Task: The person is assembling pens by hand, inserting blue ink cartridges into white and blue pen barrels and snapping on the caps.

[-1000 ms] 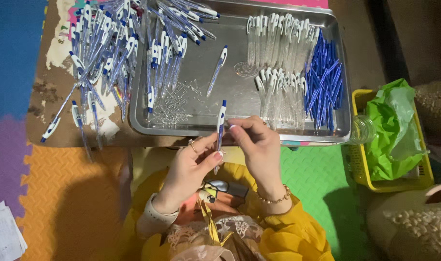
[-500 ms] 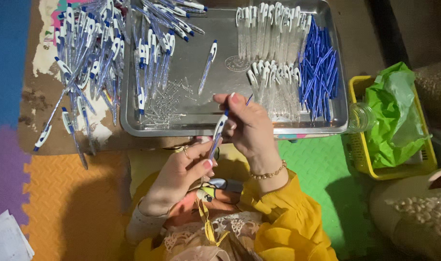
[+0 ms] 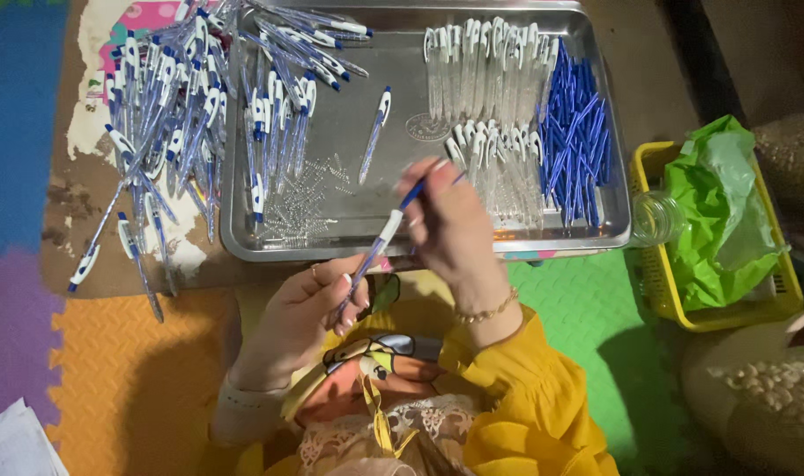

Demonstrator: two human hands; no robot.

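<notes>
while both hands work over lap, left hand (image 3: 309, 308) pinches lower end of pen barrel (image 3: 373, 256), right hand (image 3: 450, 220) grips blue refill (image 3: 412, 194) at barrel's top end, 1 o'clock of left. pen light, stiff, thin plastic, smooth, likely slippery; refill thin, may bend; best held near ends with fingertips. farther, 12 o'clock: steel tray (image 3: 349, 242) with springs (image 3: 300, 207), clear barrels (image 3: 485, 79), blue refills (image 3: 574, 132). 10 o'clock: finished pens (image 3: 168, 115) heaped. 3 o'clock: yellow basket (image 3: 657, 291).
</notes>
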